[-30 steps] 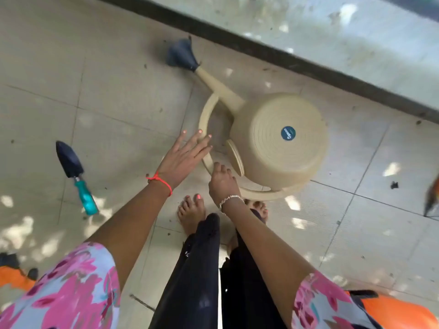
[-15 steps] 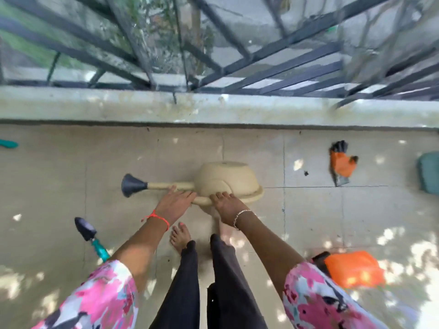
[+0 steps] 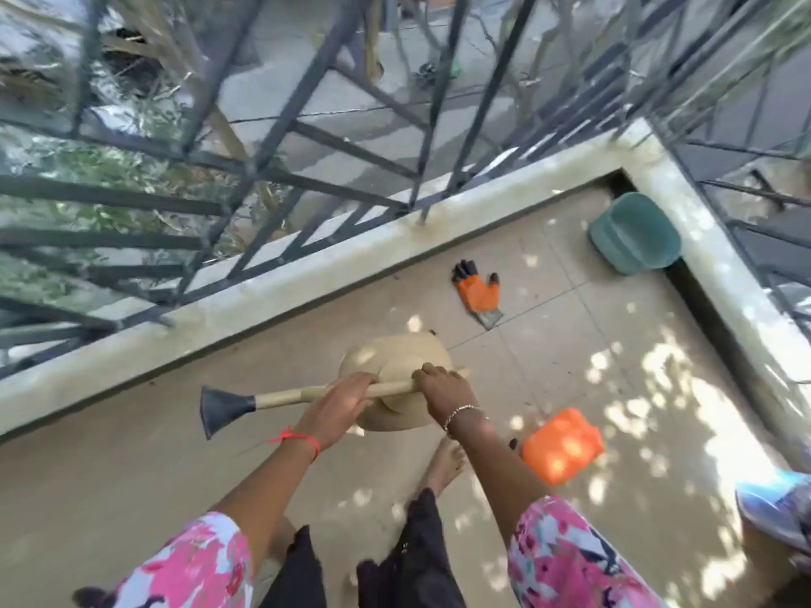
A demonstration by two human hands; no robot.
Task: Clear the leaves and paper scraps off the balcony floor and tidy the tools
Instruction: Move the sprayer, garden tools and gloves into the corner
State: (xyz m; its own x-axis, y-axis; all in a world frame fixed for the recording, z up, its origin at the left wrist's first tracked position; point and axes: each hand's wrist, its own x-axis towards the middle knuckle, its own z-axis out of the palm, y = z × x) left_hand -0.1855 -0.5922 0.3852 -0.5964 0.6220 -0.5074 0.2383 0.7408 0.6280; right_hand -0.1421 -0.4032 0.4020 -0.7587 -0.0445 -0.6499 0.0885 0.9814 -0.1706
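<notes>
A beige plastic watering can (image 3: 395, 357) with a black rose nozzle (image 3: 221, 410) is held above the balcony floor, its spout pointing left. My left hand (image 3: 338, 403) grips the spout. Beside it, my right hand (image 3: 443, 390) holds the can where the spout meets the body. An orange and black glove (image 3: 478, 291) lies flat on the tiles beyond the can. A second orange glove (image 3: 561, 445) lies crumpled to the right of my feet.
A green pot (image 3: 634, 232) lies on its side in the far right corner. A low concrete kerb (image 3: 263, 291) with black metal railing (image 3: 245, 168) borders the floor at the back and right. A blue object (image 3: 776, 506) shows at the right edge.
The watering can has come up off the floor in both hands. My view has swung right toward the corner, and the blue-handled trowel on the left has left the view.
</notes>
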